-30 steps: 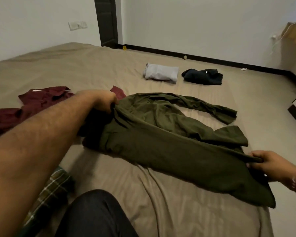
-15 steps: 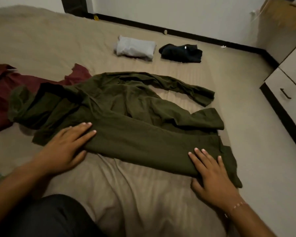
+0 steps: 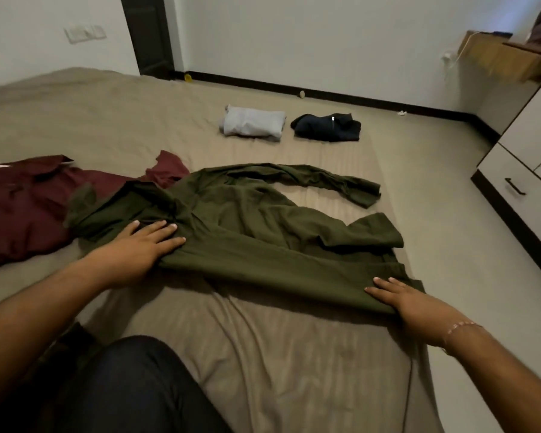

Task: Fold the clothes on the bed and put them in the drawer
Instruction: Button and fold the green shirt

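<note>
Currently, the olive shirt (image 3: 263, 245) is pressed flat on the bed (image 3: 294, 354) by the left hand (image 3: 141, 248) and right hand (image 3: 400, 300), fingers extended; folding is underway. Next, the loose sleeve (image 3: 331, 179) probably must be folded inward.

- nothing readable anywhere, honestly
- the folded dark garment (image 3: 327, 128) has a tiny white tag, but it's way too small to make out
- the maroon shirt (image 3: 25, 207) shows a pale collar label, blurred blank
</note>
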### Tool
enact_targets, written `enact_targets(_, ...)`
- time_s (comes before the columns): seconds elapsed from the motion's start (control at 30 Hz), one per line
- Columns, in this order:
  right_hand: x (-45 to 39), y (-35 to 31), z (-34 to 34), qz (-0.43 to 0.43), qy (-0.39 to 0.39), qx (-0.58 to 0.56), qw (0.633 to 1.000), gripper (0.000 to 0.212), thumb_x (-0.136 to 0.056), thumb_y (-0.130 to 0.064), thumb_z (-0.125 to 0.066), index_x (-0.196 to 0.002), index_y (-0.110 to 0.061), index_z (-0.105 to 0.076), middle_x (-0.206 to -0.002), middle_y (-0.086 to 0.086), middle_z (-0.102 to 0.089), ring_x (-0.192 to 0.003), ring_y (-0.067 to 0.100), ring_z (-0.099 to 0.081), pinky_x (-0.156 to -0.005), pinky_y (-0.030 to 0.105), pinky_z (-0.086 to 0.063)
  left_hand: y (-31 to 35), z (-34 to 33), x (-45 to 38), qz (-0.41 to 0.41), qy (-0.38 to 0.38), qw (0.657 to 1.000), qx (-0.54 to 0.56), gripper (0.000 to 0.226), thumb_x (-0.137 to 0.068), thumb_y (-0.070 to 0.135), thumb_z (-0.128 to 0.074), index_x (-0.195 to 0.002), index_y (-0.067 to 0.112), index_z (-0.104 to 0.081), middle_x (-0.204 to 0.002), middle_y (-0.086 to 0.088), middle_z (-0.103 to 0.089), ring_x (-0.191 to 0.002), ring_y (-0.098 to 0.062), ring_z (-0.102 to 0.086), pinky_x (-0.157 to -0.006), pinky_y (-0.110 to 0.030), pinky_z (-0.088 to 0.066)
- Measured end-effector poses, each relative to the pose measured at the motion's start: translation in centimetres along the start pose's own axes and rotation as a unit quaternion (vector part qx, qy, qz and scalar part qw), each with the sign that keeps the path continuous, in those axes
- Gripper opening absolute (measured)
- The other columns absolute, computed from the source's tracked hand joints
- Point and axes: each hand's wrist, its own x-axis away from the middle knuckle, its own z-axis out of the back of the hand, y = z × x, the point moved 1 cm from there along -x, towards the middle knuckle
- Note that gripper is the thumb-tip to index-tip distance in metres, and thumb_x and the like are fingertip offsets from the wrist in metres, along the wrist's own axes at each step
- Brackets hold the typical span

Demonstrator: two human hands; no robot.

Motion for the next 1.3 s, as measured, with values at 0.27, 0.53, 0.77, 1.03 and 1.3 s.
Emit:
enact_targets(0.27, 6.8, -1.1, -2.9, -0.009, -0.072, 0.034, 0.997, 0.084, -0.104, -0.014, -0.05, -0.156, -0.052, 0.004, -0.171, -0.01, 0.015, -0.159, 0.017, 0.009, -0.129, 0.045, -0.009, 1.5, -3.6, 7.7, -0.117, -0.076, 0.979, 0.151, 0.074, -0.096, 0.029, -0.057, -0.155, 0.041, -0.014, -0.172, -0.004, -0.012, -0.158, -0.02, -0.019, -0.122, -0.02, -0.013)
enact_targets(0.53, 2.9, -18.8, 0.8, 0.181, 0.086, -0.055, 0.978, 0.086, -0.098, -0.044, -0.061, -0.164, -0.039, -0.007, -0.173, -0.008, 0.005, -0.159, 0.017, -0.004, -0.128, 0.044, -0.012, 1.1, 0.5, 10.4, -0.07, 0.128, 0.964, 0.223, 0.046, -0.09, 0.058, -0.058, -0.124, 0.03, -0.07, -0.124, 0.011, -0.069, -0.115, -0.01, -0.064, -0.099, -0.033, -0.052)
enact_targets(0.77, -2.3, -30.0, 1.0, 0.281, 0.157, -0.039, 0.946, 0.082, -0.098, -0.033, -0.057, -0.165, -0.034, -0.009, -0.173, -0.001, 0.005, -0.159, 0.02, -0.004, -0.129, 0.044, -0.015, -4.1, -1.2, 10.7, 0.252, 0.279, 0.907, 0.186, 0.073, -0.085, 0.022, -0.073, -0.15, 0.017, -0.041, -0.134, -0.01, -0.052, -0.121, -0.036, -0.05, -0.095, -0.052, -0.051)
enact_targets(1.03, -6.1, -35.4, 1.2, 0.316, 0.107, -0.002, 0.943, 0.074, -0.102, -0.041, -0.051, -0.163, -0.039, -0.01, -0.172, -0.002, 0.014, -0.16, 0.022, 0.004, -0.129, 0.048, -0.01, -9.5, -2.1, 7.8, 0.453, 0.223, 0.823, 0.26, 0.025, -0.104, 0.038, -0.051, -0.122, 0.031, -0.067, -0.116, -0.009, -0.07, -0.106, -0.036, -0.064, -0.085, -0.043, -0.05)
enact_targets(1.3, -8.4, -35.6, -0.5, 0.295, 0.079, 0.015, 0.952, 0.081, -0.091, -0.044, -0.058, -0.16, -0.047, -0.016, -0.172, -0.005, 0.013, -0.155, 0.027, -0.009, -0.117, 0.055, -0.029, -9.5, 1.2, 4.2, 0.368, 0.423, 0.567, 0.603, 0.027, -0.095, 0.029, -0.043, -0.086, 0.024, -0.068, -0.096, -0.009, -0.071, -0.092, -0.033, -0.069, -0.088, -0.055, -0.059)
